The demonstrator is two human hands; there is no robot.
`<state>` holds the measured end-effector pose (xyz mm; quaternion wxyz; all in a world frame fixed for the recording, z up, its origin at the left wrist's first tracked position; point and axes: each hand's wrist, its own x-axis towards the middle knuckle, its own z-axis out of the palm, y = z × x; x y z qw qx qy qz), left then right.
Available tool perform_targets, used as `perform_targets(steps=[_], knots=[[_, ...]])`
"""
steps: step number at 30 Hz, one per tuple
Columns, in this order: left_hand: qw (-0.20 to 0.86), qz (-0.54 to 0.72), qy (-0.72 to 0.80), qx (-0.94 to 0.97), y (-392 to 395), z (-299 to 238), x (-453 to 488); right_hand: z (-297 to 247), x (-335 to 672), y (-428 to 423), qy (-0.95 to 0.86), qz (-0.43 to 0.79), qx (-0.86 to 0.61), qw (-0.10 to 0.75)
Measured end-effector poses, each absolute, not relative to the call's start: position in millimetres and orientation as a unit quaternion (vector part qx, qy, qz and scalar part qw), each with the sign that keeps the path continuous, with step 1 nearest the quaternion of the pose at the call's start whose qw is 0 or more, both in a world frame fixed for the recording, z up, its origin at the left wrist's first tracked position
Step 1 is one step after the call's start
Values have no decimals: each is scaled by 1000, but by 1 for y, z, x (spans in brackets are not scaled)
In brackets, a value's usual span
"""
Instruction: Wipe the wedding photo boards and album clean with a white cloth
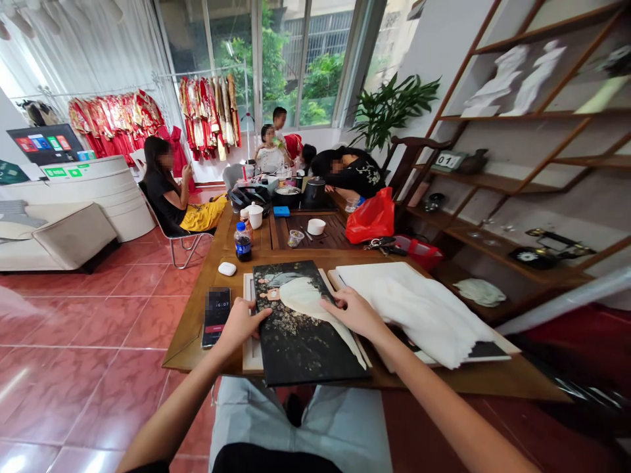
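Note:
A dark photo panel (300,355) with a picture of people in pale clothes lies tilted over the near edge of the wooden table. My left hand (243,323) grips its left edge, thumb on the face and fingers underneath. At the right edge my right hand (355,311) holds the same panel, its thumb on the picture. Beneath the panel, part of a pale wooden frame (250,358) shows. To the right, a white cloth (424,309) covers much of another stack of panels (486,351). A phone (217,318) lies beside my left hand.
Farther back on the wooden table (204,259) are a white earbud case (227,269), a cola bottle (243,242), a white bowl (316,226) and a red plastic bag (372,217). Several people sit around it. Shelves (513,187) stand at the right, a sofa (73,230) at the left.

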<state>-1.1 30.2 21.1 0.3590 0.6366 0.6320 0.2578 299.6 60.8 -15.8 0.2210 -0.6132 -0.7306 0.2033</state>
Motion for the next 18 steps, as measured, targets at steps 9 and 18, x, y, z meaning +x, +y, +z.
perform_targets(steps=[9, 18], knots=[[262, 257, 642, 673, 32, 13, -2, -22, 293, 55, -726, 168, -617, 251], [209, 259, 634, 698, 33, 13, 1, -22, 282, 36, -717, 120, -592, 347]])
